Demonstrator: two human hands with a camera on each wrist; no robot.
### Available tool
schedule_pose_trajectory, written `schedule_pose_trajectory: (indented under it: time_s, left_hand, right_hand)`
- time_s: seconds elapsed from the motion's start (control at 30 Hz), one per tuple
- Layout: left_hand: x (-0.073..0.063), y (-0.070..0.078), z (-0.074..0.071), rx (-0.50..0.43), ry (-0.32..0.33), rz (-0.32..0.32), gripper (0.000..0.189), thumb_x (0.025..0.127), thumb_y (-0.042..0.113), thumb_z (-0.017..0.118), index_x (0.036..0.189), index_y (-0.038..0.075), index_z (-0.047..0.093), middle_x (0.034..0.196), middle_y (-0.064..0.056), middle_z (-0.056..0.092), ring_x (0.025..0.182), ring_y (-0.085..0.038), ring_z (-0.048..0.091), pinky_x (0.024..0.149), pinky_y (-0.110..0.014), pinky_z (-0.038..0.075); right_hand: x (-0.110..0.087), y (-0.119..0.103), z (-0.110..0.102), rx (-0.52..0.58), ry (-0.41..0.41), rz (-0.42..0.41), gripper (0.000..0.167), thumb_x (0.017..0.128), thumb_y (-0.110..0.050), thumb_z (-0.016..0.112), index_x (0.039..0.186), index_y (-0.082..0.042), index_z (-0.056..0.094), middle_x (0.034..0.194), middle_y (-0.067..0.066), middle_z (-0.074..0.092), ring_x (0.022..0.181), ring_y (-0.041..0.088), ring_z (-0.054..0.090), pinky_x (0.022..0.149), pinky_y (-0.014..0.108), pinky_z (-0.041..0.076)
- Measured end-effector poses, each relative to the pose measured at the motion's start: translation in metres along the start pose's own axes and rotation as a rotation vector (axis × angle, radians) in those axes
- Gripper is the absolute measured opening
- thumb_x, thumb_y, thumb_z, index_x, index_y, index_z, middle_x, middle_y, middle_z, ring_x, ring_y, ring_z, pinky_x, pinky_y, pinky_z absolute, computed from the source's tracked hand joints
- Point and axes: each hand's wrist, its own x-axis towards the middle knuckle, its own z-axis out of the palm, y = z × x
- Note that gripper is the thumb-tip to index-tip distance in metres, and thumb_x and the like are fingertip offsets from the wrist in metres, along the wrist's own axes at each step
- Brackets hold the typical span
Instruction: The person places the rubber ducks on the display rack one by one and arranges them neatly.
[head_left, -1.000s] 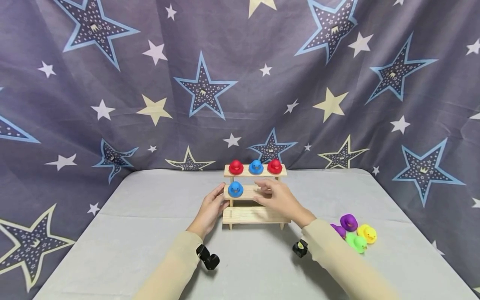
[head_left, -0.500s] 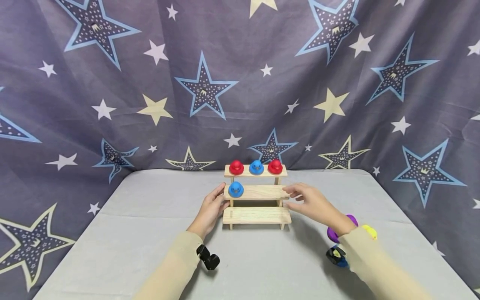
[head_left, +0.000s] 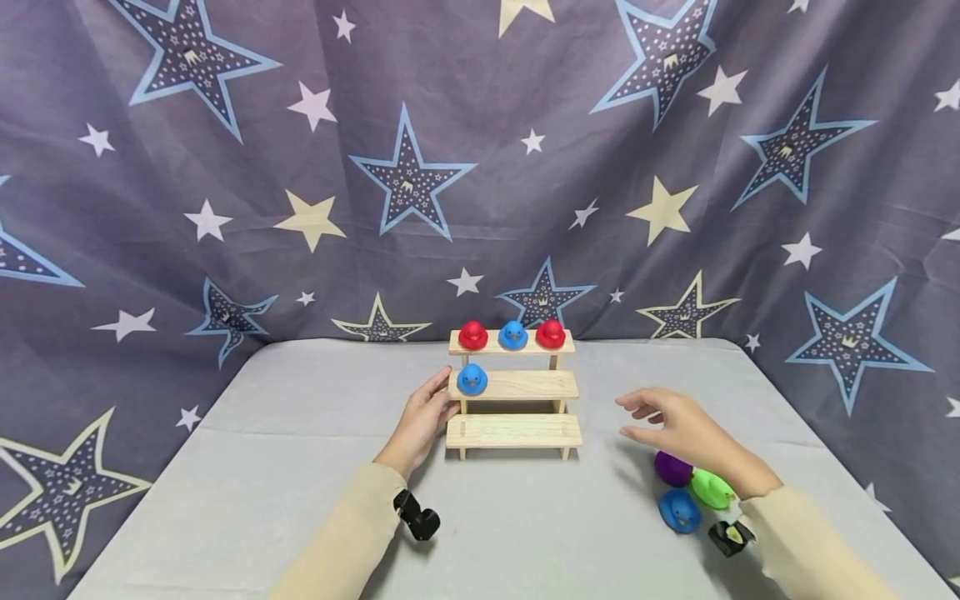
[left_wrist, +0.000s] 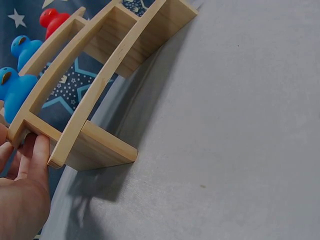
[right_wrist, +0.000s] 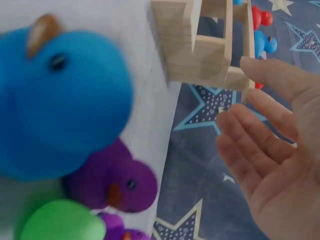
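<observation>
My left hand [head_left: 420,417] grips the left end of the middle board of a three-tier wooden display stand [head_left: 517,430]; in the left wrist view its fingers [left_wrist: 39,157] reach under that board. A blue rubber duck [head_left: 472,380] sits at the left of the middle tier. Along the top tier stand a red duck [head_left: 472,335], a blue duck [head_left: 513,335] and another red duck [head_left: 551,334]. Holding nothing, my right hand [head_left: 678,427] hovers right of the stand with relaxed fingers, near loose ducks. The right wrist view shows its bare palm [right_wrist: 285,185].
On the grey-covered table [head_left: 525,533], a blue duck [head_left: 680,511], a purple duck [head_left: 672,469] and a green duck [head_left: 712,490] lie by my right forearm, which partly covers the group. Another purple duck [right_wrist: 112,225] shows in the right wrist view. A star-patterned curtain [head_left: 480,208] hangs behind.
My right hand has moved from the middle tier out to the right and toward the loose ducks. The left hand, the stand and the ducks on it have stayed put.
</observation>
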Motion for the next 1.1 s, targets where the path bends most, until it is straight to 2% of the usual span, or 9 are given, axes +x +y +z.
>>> schedule_pose_trajectory:
  time_s: [0.23,0.4,0.57,0.77,0.93,1.1]
  left_hand:
    - [0.000,-0.001,0.001,-0.018,-0.005,0.006,0.057,0.102,0.001,0.039,0.157,0.000,0.026,0.159,-0.021,0.027,0.142,-0.035,0.035,0.115,-0.041,0.039]
    - [0.000,0.000,0.002,-0.020,-0.002,0.008,0.057,0.102,0.001,0.038,0.157,0.000,0.026,0.160,-0.021,0.026,0.142,-0.035,0.035,0.114,-0.040,0.040]
    - [0.000,0.000,0.002,-0.002,0.013,-0.001,0.056,0.102,0.002,0.039,0.157,0.001,0.027,0.159,-0.020,0.029,0.141,-0.033,0.037,0.113,-0.039,0.042]
    - [0.000,0.000,0.001,0.005,0.016,-0.004,0.056,0.102,0.002,0.039,0.157,0.001,0.027,0.158,-0.020,0.030,0.141,-0.033,0.038,0.113,-0.039,0.042]
    - [0.000,0.000,0.000,-0.004,0.008,0.006,0.056,0.102,0.002,0.039,0.157,0.000,0.026,0.159,-0.021,0.028,0.142,-0.034,0.036,0.114,-0.040,0.040]
    - [0.000,-0.001,0.000,-0.003,0.004,0.011,0.057,0.102,0.002,0.038,0.157,0.000,0.026,0.159,-0.021,0.028,0.142,-0.034,0.035,0.114,-0.040,0.040]
  right_hand:
    - [-0.020,0.010,-0.002,-0.022,-0.045,0.030,0.030,0.086,-0.015,0.080,0.113,-0.006,0.072,0.106,0.009,0.072,0.093,0.029,0.069,0.076,0.044,0.062]
    - [-0.033,0.020,-0.001,-0.037,-0.069,0.021,0.031,0.084,-0.015,0.081,0.112,-0.004,0.072,0.107,0.009,0.073,0.095,0.029,0.069,0.075,0.041,0.062]
    - [-0.044,0.028,-0.002,-0.050,-0.068,0.020,0.026,0.084,-0.017,0.082,0.106,-0.007,0.073,0.102,0.004,0.073,0.094,0.022,0.069,0.078,0.038,0.061]
    - [-0.055,0.033,-0.001,-0.111,-0.041,0.058,0.022,0.080,-0.018,0.085,0.100,-0.013,0.074,0.099,-0.004,0.070,0.091,0.015,0.064,0.079,0.035,0.058]
    - [-0.060,0.033,0.002,-0.182,-0.024,0.101,0.028,0.076,-0.018,0.087,0.101,-0.015,0.075,0.103,-0.002,0.070,0.095,0.021,0.064,0.081,0.038,0.058]
    - [-0.064,0.034,0.004,-0.214,-0.020,0.106,0.033,0.074,-0.020,0.089,0.103,-0.016,0.075,0.105,0.002,0.071,0.097,0.025,0.065,0.082,0.041,0.058]
